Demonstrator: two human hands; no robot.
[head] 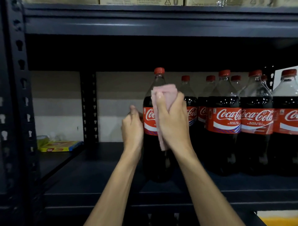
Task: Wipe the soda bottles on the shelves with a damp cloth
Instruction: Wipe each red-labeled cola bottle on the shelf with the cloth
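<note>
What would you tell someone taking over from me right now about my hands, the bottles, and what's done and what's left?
Left hand grips the leftmost bottle at its label's left side.
Right hand holds the pink cloth against that bottle's front.
Other bottles stand in rows to its right on the same shelf.
Done: cannot tell which are already wiped.
Left: finish this bottle, then probably the others.

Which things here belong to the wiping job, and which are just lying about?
Job: folded pink cloth in right hand; red-capped plastic cola bottle in left hand; row of matching cola bottles.
Lying about: flat yellow packet, far left; brown cardboard boxes above.
</note>
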